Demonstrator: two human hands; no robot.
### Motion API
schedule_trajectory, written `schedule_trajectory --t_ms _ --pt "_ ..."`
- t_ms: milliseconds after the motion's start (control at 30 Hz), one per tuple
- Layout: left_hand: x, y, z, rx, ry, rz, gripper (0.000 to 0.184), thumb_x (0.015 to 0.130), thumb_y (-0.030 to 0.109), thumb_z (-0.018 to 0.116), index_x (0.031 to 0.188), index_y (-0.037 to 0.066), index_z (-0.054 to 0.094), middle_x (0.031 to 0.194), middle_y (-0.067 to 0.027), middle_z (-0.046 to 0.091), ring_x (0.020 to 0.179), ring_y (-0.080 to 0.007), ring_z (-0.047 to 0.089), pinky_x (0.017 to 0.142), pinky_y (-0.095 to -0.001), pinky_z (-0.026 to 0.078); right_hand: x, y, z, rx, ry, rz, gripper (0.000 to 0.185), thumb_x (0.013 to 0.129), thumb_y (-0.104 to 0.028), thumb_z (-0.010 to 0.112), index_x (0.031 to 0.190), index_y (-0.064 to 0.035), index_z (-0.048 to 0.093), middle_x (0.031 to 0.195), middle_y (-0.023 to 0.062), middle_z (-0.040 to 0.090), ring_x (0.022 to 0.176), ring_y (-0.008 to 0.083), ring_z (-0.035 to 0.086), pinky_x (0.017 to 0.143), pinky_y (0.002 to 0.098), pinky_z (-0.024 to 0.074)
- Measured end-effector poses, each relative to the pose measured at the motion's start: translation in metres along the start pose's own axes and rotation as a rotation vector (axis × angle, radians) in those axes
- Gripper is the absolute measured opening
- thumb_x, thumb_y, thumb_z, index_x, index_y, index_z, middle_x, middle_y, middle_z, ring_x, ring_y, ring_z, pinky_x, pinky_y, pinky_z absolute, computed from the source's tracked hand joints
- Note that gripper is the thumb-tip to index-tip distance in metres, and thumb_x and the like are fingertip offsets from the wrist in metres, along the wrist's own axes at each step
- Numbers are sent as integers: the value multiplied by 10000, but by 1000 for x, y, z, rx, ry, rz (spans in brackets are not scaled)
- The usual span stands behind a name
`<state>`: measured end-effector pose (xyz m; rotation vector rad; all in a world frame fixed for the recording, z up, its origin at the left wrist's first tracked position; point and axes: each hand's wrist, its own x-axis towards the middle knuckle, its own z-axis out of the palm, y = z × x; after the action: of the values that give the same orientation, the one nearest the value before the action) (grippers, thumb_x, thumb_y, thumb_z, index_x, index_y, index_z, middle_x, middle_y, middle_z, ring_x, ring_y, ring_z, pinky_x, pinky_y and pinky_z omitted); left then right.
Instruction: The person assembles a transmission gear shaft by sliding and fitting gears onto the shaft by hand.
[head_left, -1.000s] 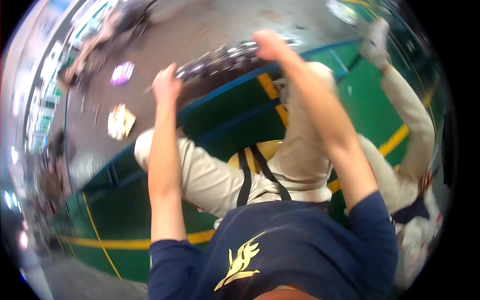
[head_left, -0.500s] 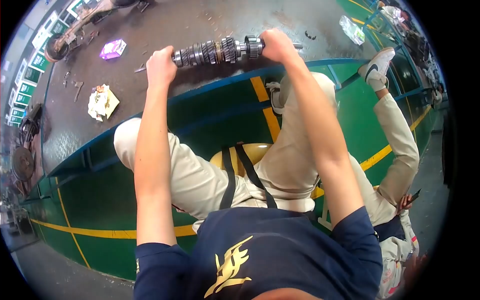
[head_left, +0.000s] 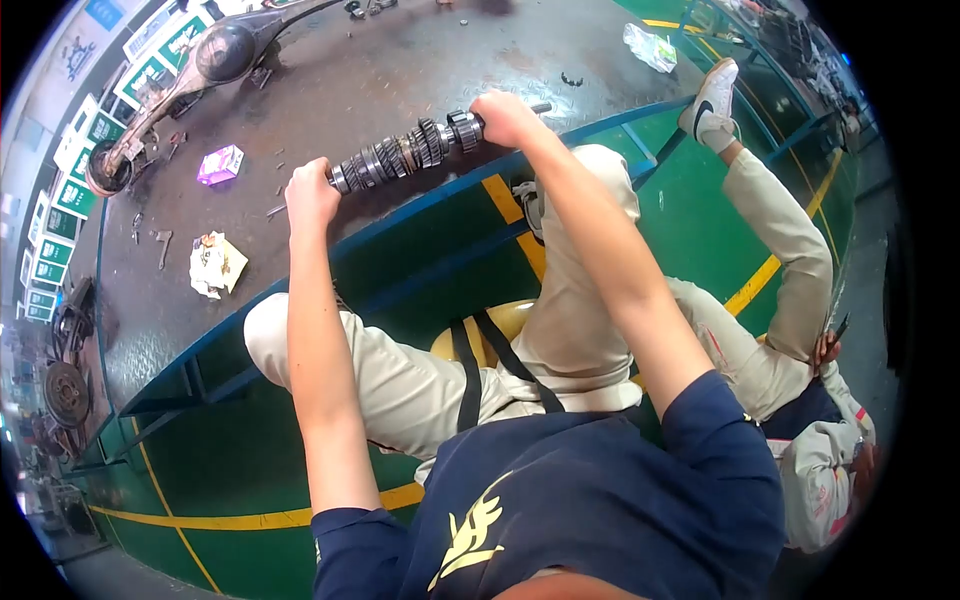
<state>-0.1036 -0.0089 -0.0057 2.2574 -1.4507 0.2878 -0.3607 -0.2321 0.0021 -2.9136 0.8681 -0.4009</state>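
A metal gear shaft (head_left: pixel 405 153) with several toothed gears along it lies lengthwise near the front edge of the metal table (head_left: pixel 330 105). My left hand (head_left: pixel 312 198) is closed round its left end. At the other end, my right hand (head_left: pixel 508 118) grips the shaft just beyond the last gear, and a thin bare tip sticks out past the fist. Both arms are stretched forward. Whether the shaft touches the tabletop or is held slightly above it, I cannot tell.
On the table are a purple box (head_left: pixel 220 165), a crumpled yellowish wrapper (head_left: pixel 216 265), a plastic bag (head_left: pixel 650 48) and small metal parts. A large axle housing (head_left: pixel 225 52) lies at the back left. Another person (head_left: pixel 800 400) sits to my right, a shoe (head_left: pixel 712 100) near the table edge.
The camera view has turned and shifted, so the shaft now appears more tilted, its right end higher. More of the axle housing shows. Both hands keep hold of the shaft ends.
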Motion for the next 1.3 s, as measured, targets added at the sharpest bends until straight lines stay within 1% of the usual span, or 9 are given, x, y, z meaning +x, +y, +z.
schedule_trajectory --t_ms 467,533,633,800,967,1033,1067,1167,1300 --pt "13 -1 -2 28 -88 -3 101 753 10 585 835 9 643 905 -218 669 914 -417 644 797 -475 518 0 -8 -8 -16 -25 52 146 687 -59 655 821 -49 712 873 190 695 886 374 674 796 447 551" --pt "16 -2 6 5 -61 83 118 748 13 586 847 9 651 909 -222 669 905 -419 646 794 -479 519 0 -7 -7 -6 -28 59 159 695 -69 658 842 -52 717 899 189 701 893 372 678 793 444 554" --pt "14 -1 0 31 -133 -17 135 745 29 591 862 6 653 909 -235 666 902 -434 646 802 -489 518 -2 -5 -5 2 30 55 184 693 -70 662 868 -60 719 936 183 706 908 370 678 796 443 555" --pt "8 3 4 32 -101 1 193 744 17 592 923 8 662 949 -240 673 940 -435 649 825 -487 520 -1 -9 -16 105 -158 149 230 704 -76 680 930 -59 724 980 183 709 942 361 681 808 436 555" --pt "9 3 4 51 -169 -26 262 758 24 593 1008 11 669 1010 -243 676 991 -430 643 868 -478 514 -4 -14 -24 154 -261 168 384 684 -41 681 1067 -63 674 959 166 708 953 353 678 829 437 541" --pt "9 0 3 42 -227 -30 275 758 18 591 1025 4 657 1022 -252 671 1011 -427 638 879 -478 510 0 -15 -23 89 -353 203 538 683 -102 736 1205 -76 614 1145 158 676 1104 340 634 940 437 492" --pt "10 -2 3 30 -280 -22 289 758 13 590 1042 -4 646 1035 -260 665 1031 -424 632 889 -478 507 0 -16 -22 83 -364 188 538 683 -102 736 1205 -76 614 1145 158 676 1104 340 634 940 437 492" --pt "11 1 -6 26 -305 1 288 752 2 594 1038 -15 628 1063 -264 661 1063 -418 624 919 -476 500 1 -11 -13 198 -244 136 894 616 -135 815 1418 -144 419 1366 139 530 1270 354 497 1024 459 428" --pt "12 4 -2 68 -393 -56 325 757 16 604 1081 -4 607 1151 -243 642 1116 -404 604 968 -462 487 0 -26 -24 205 -265 -73 873 606 -243 843 1392 -197 466 1285 132 553 1198 371 505 1015 468 433"
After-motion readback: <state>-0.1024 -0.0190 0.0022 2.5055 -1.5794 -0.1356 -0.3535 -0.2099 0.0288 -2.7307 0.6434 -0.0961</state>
